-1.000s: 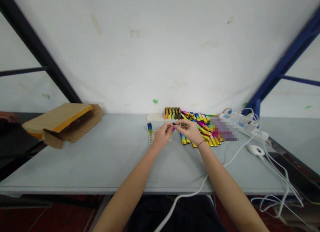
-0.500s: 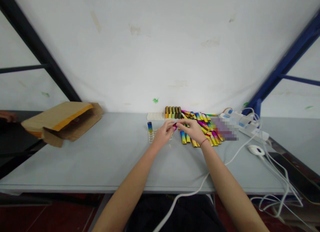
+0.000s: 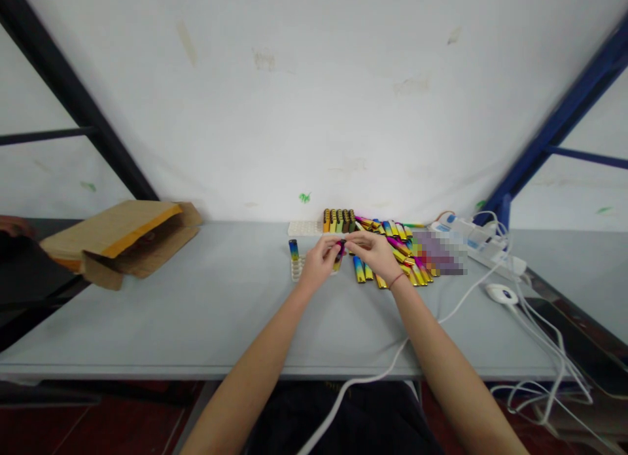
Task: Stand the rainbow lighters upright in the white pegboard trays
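My left hand [image 3: 318,264] and my right hand [image 3: 375,254] meet over the grey table [image 3: 196,311], fingers pinched together on one small rainbow-coloured lighter [image 3: 339,251] held between them. Just left of my left hand a white holder tray [image 3: 297,269] carries one upright blue-and-yellow lighter [image 3: 293,249]. To the right of my right hand lies a loose pile of rainbow lighters [image 3: 402,253]. Behind my hands a row of several upright lighters [image 3: 339,220] stands next to a second white tray [image 3: 305,228].
An open cardboard box [image 3: 118,240] lies on its side at the table's left. A white power strip [image 3: 478,245], a white mouse-like device [image 3: 501,292] and trailing white cables [image 3: 540,337] crowd the right. A white wall backs the table; another person's hand [image 3: 12,227] shows at far left.
Both hands stay together over the same spot, shifting slightly while turning the lighter between the fingers. Nothing else on the table has moved.
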`<move>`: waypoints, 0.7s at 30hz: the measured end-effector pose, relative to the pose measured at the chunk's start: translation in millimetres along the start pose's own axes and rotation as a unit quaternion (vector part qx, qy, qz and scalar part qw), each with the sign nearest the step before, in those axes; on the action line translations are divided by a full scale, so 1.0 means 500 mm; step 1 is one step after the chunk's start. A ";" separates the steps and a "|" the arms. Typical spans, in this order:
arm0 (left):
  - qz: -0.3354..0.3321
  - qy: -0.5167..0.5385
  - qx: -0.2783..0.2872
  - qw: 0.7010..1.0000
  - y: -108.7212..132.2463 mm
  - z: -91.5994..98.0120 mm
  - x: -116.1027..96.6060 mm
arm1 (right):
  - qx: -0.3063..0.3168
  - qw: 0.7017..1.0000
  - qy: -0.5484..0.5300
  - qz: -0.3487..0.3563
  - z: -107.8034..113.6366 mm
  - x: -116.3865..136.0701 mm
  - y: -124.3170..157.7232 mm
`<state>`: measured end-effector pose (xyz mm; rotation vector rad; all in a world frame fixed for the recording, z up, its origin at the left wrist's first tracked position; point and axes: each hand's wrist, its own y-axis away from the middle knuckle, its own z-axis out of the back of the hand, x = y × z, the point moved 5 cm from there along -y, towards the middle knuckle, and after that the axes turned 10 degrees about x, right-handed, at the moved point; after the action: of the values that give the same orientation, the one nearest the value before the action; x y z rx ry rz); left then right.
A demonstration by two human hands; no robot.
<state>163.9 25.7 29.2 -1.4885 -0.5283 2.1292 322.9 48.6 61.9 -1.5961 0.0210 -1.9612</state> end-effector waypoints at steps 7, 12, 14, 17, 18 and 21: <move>0.005 0.003 0.000 1.000 -0.001 0.004 0.001 | -0.006 1.000 0.019 0.013 -0.011 0.001 0.001; -0.005 -0.031 -0.047 0.998 -0.003 0.012 -0.018 | -0.020 0.997 -0.079 -0.018 -0.037 -0.016 -0.002; -0.027 -0.063 -0.069 0.995 -0.003 0.015 -0.026 | -0.023 0.989 -0.138 -0.056 -0.059 -0.032 -0.003; -0.063 -0.113 -0.081 0.988 -0.001 0.016 -0.031 | 0.010 0.965 -0.228 -0.128 -0.104 -0.059 -0.006; -0.073 -0.128 -0.076 0.986 0.000 0.014 -0.032 | 0.019 0.957 -0.253 -0.143 -0.116 -0.065 -0.007; -0.093 -0.158 -0.046 0.982 0.000 0.007 -0.034 | 0.017 0.942 -0.292 -0.166 -0.134 -0.074 -0.010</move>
<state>165.6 15.6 42.9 -1.0990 -0.8558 2.2258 264.1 46.0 12.8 -2.2073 -0.5486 -1.6200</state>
